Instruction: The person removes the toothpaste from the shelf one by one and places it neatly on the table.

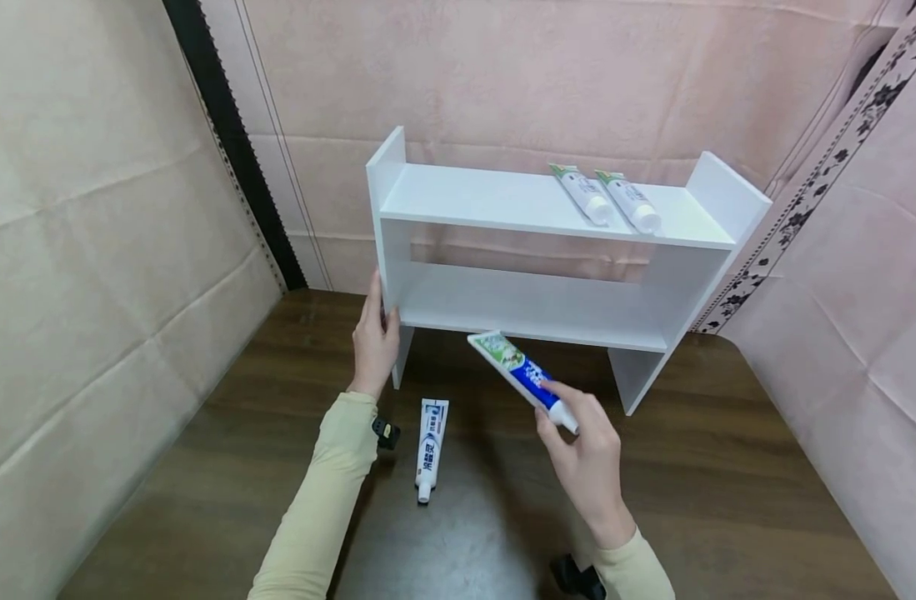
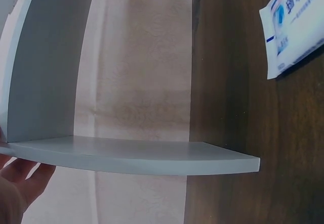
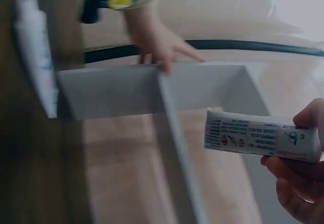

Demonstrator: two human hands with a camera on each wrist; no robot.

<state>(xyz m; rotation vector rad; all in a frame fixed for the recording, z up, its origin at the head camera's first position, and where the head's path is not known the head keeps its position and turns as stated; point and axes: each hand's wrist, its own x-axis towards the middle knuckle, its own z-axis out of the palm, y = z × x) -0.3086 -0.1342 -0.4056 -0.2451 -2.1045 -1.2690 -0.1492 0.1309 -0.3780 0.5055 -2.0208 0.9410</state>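
My left hand [image 1: 376,346] holds the left side panel of a white two-tier shelf [image 1: 533,304], fingers along its outer face and thumb at the front edge. My right hand [image 1: 587,454] pinches a toothpaste tube [image 1: 528,375] near its cap, blue and green printing upward in the head view. The tube is raised in front of the lower board, and its text-covered back faces the right wrist view. Between the arms, a white toothpaste tube [image 1: 431,446] with blue lettering lies on the table, cap toward me.
Two toothpaste tubes [image 1: 583,196] lie side by side on the right half of the top board, caps frontward. The shelf stands on a dark wooden table [image 1: 728,500]. Pale cloth walls [image 1: 540,75] enclose the back and both sides.
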